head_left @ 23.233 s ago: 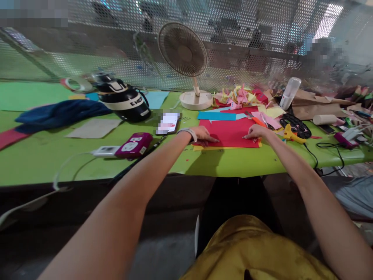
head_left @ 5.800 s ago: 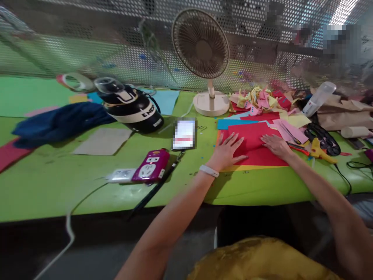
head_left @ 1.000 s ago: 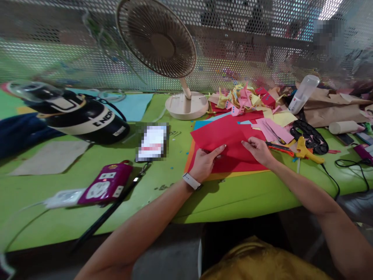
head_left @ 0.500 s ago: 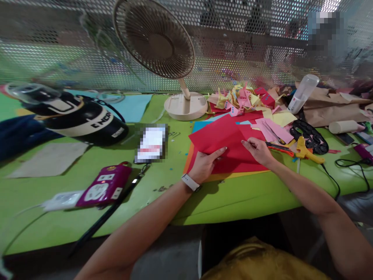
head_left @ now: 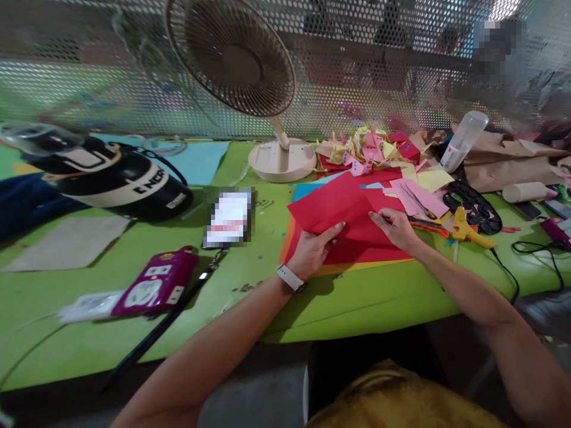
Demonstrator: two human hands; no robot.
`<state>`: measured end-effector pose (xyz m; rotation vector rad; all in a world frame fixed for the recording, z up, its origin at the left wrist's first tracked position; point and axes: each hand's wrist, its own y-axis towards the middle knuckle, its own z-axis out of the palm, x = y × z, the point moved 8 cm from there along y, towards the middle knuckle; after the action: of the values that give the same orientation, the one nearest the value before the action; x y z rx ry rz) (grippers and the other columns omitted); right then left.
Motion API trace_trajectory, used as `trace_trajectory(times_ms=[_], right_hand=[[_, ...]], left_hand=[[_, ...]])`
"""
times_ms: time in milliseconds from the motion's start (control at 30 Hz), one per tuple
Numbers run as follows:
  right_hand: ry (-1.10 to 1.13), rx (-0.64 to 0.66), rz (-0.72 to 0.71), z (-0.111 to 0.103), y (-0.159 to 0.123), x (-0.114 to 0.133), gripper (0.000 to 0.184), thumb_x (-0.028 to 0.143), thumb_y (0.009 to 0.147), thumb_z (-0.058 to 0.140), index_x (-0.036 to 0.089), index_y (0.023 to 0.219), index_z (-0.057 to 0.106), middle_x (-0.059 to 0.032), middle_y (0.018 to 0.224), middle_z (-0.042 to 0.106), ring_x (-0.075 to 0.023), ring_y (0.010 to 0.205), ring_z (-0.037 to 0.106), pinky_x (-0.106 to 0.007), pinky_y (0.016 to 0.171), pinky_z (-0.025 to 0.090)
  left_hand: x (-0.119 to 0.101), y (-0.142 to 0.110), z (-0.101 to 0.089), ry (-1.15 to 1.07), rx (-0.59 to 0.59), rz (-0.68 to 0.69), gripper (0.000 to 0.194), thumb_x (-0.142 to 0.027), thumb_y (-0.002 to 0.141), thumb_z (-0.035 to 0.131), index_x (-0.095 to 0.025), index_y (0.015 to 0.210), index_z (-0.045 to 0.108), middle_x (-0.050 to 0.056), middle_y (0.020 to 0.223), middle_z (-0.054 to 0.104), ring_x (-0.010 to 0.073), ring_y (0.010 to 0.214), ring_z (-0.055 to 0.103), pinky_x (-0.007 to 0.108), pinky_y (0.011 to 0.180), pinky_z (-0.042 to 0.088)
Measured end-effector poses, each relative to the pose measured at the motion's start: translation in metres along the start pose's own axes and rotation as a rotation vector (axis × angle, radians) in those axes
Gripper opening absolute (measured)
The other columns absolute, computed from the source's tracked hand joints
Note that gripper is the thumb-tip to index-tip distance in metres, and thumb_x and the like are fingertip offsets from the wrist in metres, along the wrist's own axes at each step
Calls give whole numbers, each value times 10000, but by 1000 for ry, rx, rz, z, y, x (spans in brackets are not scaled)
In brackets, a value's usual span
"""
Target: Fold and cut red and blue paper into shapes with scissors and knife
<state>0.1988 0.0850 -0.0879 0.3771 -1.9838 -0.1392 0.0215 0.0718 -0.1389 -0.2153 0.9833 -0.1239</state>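
Observation:
A sheet of red paper (head_left: 328,202) is held tilted above a stack of coloured sheets. My left hand (head_left: 310,251), with a white watch strap at the wrist, grips its lower edge, thumb on top and fingers beneath. At the sheet's right edge my right hand (head_left: 395,227) is closed in a pinch, its thumb and fingertips at the paper. Under both hands lies a larger red sheet (head_left: 357,252), with orange, yellow and blue sheets showing around its edges. The fingers under the held sheet are hidden.
Right of the stack lie a yellow glue gun (head_left: 473,230), a black palette-like tray (head_left: 475,205) and pink paper (head_left: 417,199). Behind are paper scraps (head_left: 372,148), a clear bottle (head_left: 464,142) and a fan (head_left: 283,160). Leftward are a phone (head_left: 228,217), purple power strip (head_left: 156,282) and black flask (head_left: 120,184).
The view has shifted slightly, so the objects at left sit a little further left. Both hands keep nearly the same pose on the red paper.

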Motion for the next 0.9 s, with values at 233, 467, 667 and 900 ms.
trace_trajectory(times_ms=[233, 467, 667, 900], right_hand=[[102, -24, 59, -2, 1, -6, 562, 685, 804, 504, 217, 548, 327, 57, 547, 267, -90, 517, 276, -269, 515, 219], [709, -23, 404, 3, -4, -23, 648, 831, 698, 464, 201, 766, 603, -9, 639, 613, -130, 533, 559, -251, 498, 415], [836, 118, 375, 41, -18, -9, 481, 536, 570, 820, 184, 862, 672, -32, 736, 723, -157, 581, 649, -302, 600, 548], [908, -124, 534, 50, -26, -31, 417, 507, 526, 836, 154, 704, 702, -14, 560, 680, -115, 466, 597, -255, 527, 525]], left_hand=[[-1, -1, -2, 31, -22, 24, 392, -215, 500, 887, -141, 846, 717, 77, 874, 754, 233, 827, 714, 264, 613, 589], [-7, 9, -15, -84, -113, 100, 349, -203, 522, 881, -181, 821, 702, 22, 873, 751, 165, 746, 705, 198, 563, 566], [-1, 6, -14, -88, -114, 95, 305, -241, 589, 865, -209, 850, 712, 25, 977, 745, 210, 934, 698, 252, 715, 601], [4, 0, -9, -108, -109, 100, 379, -214, 553, 870, -210, 894, 705, 20, 939, 754, 203, 947, 702, 253, 765, 602]])
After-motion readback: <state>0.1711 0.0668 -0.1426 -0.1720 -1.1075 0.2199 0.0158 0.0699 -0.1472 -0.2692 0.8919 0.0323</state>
